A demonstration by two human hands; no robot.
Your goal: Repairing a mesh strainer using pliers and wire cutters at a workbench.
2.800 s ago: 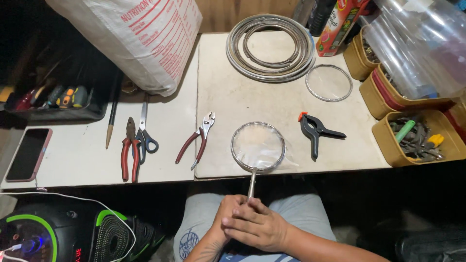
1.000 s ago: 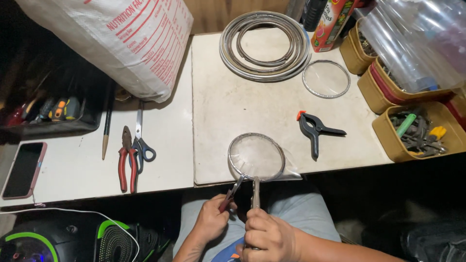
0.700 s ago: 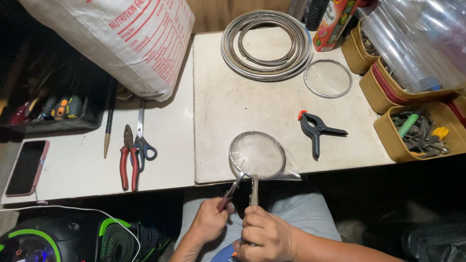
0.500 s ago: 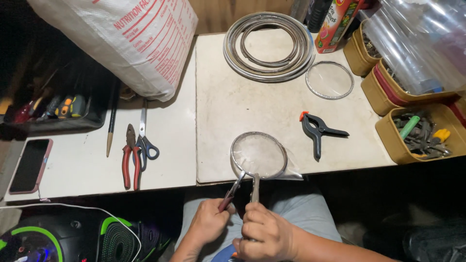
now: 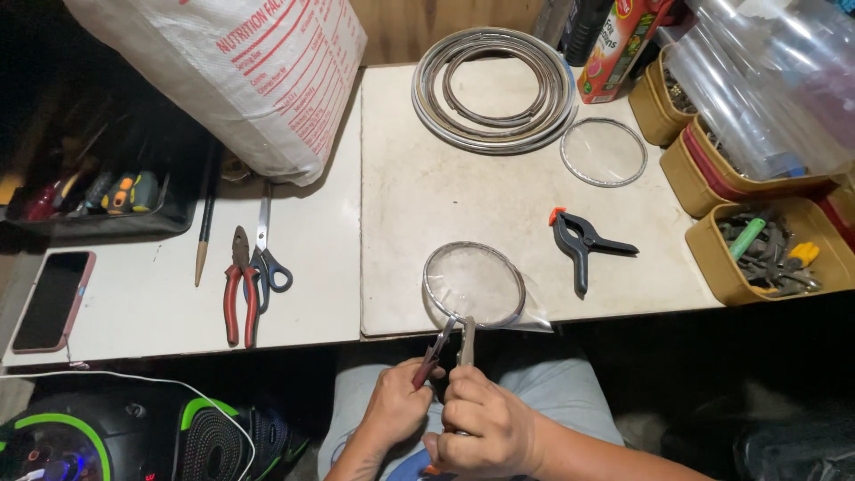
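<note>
1. Far out to the left of your hands: a phone point(image 5: 52, 301) on the desk point(image 5: 419, 205), then a pencil point(image 5: 206, 223), red-handled pliers point(image 5: 240, 287) and scissors point(image 5: 264, 254) lying side by side, all well apart from your grip.
2. Your left hand point(image 5: 394, 408) is closed round the red handles of a second pair of pliers point(image 5: 436, 349). The pliers slant up and to the right; their nose meets the near rim of the wire ring point(image 5: 474, 285).
3. Your right hand point(image 5: 485, 428) sits just beside the left, touching it or nearly so, fist closed on the metal stem point(image 5: 467, 340) that runs down from the ring. What else is in that fist, you cannot tell.
4. Key relation: the ring lies straight ahead of both hands, resting on the desk edge; stem and pliers converge at its near rim. The stem's long axis points away from you, almost in line with your right hand. Right hand is a shade nearer in line; left comes in at an angle.
5. Clear plastic film point(image 5: 525, 312) covers the ring and trails off to its right.
6. Further right and ahead: a black spring clamp point(image 5: 581, 245), a second, bare ring point(image 5: 604, 151), coiled wire point(image 5: 494, 89), then yellow bins point(image 5: 766, 254) of small parts.
</note>
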